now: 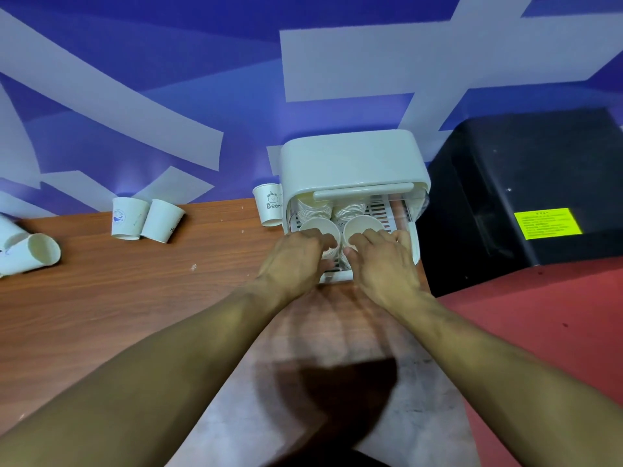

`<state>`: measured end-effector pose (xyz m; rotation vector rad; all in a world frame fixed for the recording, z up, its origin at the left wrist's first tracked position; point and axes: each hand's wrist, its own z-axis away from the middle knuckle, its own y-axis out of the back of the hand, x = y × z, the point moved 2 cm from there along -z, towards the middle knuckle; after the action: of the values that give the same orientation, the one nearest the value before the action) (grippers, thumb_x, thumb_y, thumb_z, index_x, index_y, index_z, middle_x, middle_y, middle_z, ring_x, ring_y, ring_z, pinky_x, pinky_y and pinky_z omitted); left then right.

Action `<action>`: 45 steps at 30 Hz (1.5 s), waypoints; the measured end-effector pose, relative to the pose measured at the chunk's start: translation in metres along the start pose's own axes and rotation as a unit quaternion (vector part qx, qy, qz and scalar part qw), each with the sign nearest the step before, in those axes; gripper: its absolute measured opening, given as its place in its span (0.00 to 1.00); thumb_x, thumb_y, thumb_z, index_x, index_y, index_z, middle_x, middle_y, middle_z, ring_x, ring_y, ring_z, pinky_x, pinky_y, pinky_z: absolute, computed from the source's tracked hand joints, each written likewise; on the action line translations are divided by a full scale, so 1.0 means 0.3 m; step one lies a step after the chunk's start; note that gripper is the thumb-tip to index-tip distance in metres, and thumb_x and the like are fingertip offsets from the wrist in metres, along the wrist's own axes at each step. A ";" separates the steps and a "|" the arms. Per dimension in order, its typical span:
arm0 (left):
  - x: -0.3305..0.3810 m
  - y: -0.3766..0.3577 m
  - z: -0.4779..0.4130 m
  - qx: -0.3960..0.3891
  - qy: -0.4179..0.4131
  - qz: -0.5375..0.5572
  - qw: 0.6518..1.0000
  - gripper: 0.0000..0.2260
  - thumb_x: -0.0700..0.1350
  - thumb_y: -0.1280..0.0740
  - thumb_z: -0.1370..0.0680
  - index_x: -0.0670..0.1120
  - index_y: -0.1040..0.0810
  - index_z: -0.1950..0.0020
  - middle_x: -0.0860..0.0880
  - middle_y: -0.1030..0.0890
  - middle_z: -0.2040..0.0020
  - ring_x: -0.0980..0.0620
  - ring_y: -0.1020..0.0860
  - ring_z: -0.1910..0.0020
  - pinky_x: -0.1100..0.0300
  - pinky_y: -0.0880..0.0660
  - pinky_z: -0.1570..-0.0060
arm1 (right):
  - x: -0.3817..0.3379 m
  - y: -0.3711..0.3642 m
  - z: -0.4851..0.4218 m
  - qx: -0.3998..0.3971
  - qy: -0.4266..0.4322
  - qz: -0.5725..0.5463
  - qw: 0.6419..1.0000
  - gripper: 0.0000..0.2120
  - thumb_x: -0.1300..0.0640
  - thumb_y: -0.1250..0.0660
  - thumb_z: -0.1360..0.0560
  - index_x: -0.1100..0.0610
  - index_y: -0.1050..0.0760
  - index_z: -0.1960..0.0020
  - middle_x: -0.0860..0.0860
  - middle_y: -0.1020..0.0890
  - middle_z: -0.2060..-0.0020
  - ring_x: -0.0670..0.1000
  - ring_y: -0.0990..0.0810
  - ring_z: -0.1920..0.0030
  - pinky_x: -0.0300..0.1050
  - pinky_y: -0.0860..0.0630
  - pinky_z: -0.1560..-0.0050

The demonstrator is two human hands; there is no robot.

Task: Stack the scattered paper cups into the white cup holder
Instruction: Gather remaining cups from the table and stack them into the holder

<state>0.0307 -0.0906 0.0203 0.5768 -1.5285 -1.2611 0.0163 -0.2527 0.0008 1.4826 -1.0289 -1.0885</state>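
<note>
Holder [350, 163] white, boxy, cup-filled

Smooth white plastic cup holder [350, 163], wood-grain table [135, 298], paper cups [129, 218].

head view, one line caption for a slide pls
Both hands settle cup stacks into the white cup holder; loose paper cups wait on the table.

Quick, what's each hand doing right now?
Left hand: closed on a cup stack in the holder.
Right hand: closed on the neighbouring stack.
</note>
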 end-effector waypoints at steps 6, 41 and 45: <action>-0.043 0.074 0.100 0.049 -0.003 0.045 0.998 0.13 0.49 0.32 0.23 0.49 0.22 0.39 0.51 0.21 0.43 0.48 0.23 0.44 0.57 0.28 0.48 | -0.141 0.088 0.005 0.107 0.034 -0.038 0.993 0.08 0.53 0.36 0.27 0.54 0.21 0.51 0.49 0.20 0.59 0.55 0.23 0.57 0.52 0.32 0.53; -1.301 0.271 0.279 0.048 0.296 0.068 0.952 0.20 0.47 0.34 0.22 0.51 0.31 0.29 0.52 0.35 0.28 0.46 0.24 0.39 0.49 0.26 0.43 | -1.071 -0.401 -0.622 -0.184 -0.035 -0.174 0.967 0.25 0.49 0.32 0.27 0.59 0.34 0.36 0.56 0.28 0.39 0.58 0.27 0.40 0.50 0.30 0.50; -1.354 0.253 0.239 0.029 0.285 0.050 0.957 0.22 0.46 0.34 0.22 0.51 0.33 0.29 0.53 0.34 0.28 0.44 0.23 0.40 0.48 0.25 0.47 | -1.110 -0.437 -0.652 -0.182 -0.049 -0.151 0.971 0.29 0.47 0.31 0.27 0.60 0.37 0.33 0.56 0.30 0.37 0.60 0.28 0.39 0.51 0.30 0.49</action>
<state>0.1290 0.3075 -0.0678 0.8096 -1.0920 -0.8711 0.1368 0.1314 -0.0642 1.3189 -0.6330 -1.4908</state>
